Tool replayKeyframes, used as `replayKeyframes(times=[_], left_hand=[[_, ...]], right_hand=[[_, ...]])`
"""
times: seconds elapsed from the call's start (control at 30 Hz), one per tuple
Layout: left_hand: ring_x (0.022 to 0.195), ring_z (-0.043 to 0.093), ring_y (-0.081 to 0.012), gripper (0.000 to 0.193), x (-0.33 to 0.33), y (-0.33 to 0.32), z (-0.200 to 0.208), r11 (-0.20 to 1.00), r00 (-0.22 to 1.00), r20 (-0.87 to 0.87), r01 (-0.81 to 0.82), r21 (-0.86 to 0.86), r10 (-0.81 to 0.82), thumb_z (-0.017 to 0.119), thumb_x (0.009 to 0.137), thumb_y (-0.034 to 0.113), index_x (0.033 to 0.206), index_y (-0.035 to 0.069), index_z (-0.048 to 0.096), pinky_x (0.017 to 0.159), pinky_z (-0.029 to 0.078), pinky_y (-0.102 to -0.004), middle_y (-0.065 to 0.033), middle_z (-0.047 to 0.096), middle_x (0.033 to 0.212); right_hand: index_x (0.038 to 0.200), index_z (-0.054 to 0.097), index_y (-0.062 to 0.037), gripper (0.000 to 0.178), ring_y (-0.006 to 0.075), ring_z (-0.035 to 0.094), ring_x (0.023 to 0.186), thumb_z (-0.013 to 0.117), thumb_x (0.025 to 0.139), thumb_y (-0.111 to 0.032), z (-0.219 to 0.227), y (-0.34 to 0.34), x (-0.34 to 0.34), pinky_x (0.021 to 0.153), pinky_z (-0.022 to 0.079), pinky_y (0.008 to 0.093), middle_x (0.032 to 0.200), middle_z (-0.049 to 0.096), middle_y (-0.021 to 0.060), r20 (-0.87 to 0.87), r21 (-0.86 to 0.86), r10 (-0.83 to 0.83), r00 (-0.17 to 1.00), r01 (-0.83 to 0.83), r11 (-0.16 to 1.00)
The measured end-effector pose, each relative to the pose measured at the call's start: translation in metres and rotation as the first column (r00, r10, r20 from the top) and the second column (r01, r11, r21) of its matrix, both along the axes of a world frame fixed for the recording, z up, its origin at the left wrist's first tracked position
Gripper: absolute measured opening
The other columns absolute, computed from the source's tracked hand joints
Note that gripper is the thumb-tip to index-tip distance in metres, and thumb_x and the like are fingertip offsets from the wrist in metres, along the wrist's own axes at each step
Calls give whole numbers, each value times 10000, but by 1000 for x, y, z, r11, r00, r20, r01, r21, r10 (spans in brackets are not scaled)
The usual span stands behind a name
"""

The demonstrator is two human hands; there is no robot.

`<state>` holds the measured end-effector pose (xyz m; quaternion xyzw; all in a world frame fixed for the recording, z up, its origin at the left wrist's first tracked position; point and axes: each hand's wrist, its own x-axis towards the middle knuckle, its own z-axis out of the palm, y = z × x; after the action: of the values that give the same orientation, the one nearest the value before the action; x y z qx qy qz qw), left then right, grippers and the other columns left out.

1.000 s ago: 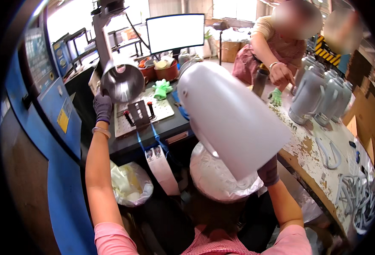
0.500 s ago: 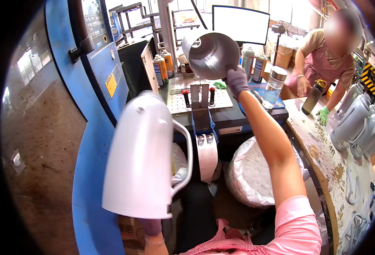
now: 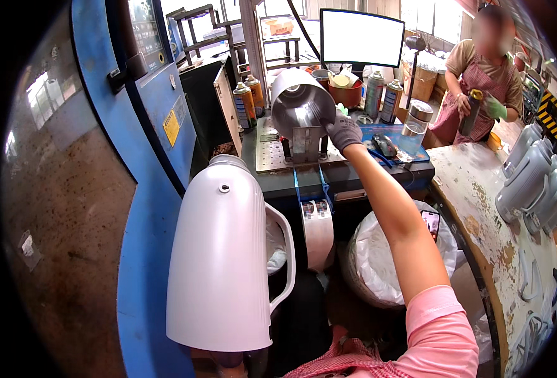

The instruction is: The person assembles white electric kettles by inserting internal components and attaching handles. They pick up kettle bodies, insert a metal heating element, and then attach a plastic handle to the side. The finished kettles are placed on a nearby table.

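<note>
White jug shell (image 3: 221, 252) gripped from below (left hand hidden); right hand (image 3: 343, 131) touches steel cylinder (image 3: 302, 107); yellow label (image 3: 171, 128) nearby.

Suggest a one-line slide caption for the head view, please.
Left hand holds up a white jug shell while the gloved right hand grips a steel cylinder on the bench fixture.

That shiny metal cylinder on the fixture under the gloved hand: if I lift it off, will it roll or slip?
The metal cylinder looks round and polished, so it would likely roll if laid on its side. Its smooth wall may be slippery, though the gloved right hand should help grip. It appears hollow, so probably light for its size.
</note>
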<state>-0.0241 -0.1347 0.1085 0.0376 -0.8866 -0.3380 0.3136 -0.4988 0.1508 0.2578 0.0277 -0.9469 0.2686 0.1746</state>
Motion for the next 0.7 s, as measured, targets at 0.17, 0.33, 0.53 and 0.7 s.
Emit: replayKeyframes(times=[0.17, 0.33, 0.53, 0.7], left_hand=[[1046, 641, -319, 568, -3, 1, 3, 998, 998, 0, 59, 17, -59, 780, 812, 200, 1283, -28, 559, 878, 527, -443, -190, 630, 1225], [1050, 645, -307, 598, 17, 0, 3, 997, 997, 34, 61, 56, -63, 789, 804, 208, 1295, -37, 549, 876, 532, -432, -186, 631, 1231], [1055, 648, -294, 634, -2, 18, 20, 887, 902, -13, 427, 175, -431, 799, 796, 217, 1309, -47, 537, 875, 538, -420, -181, 633, 1237], [1062, 631, -298, 875, -55, 7, 47, 139, 313, -126, 702, 699, -941, 807, 695, 449, 1324, -80, 506, 899, 505, -406, -199, 630, 1206]], right_hand=[[1403, 366, 89, 813, 429, 467, 1289, 671, 859, -434, -22, 26, 2, 1062, 399, 453, 1358, 500, 304, -212, -235, -33, 977, -18, 972], [1358, 469, 52, 562, 379, 497, 1241, 667, 909, -222, -26, 15, 131, 1050, 402, 445, 1335, 523, 257, -601, -324, 97, 793, -353, 878], [1575, 164, -73, 807, 149, 485, 1171, 556, 952, -404, -102, 20, 309, 980, 411, 303, 1513, 395, 106, -273, -936, 647, 712, -353, -6], [1587, 82, -57, 1079, 229, 274, 1452, 754, 812, -394, -119, 64, 360, 1178, 252, 364, 1590, 256, 133, -272, -954, 728, 630, -276, -117]])
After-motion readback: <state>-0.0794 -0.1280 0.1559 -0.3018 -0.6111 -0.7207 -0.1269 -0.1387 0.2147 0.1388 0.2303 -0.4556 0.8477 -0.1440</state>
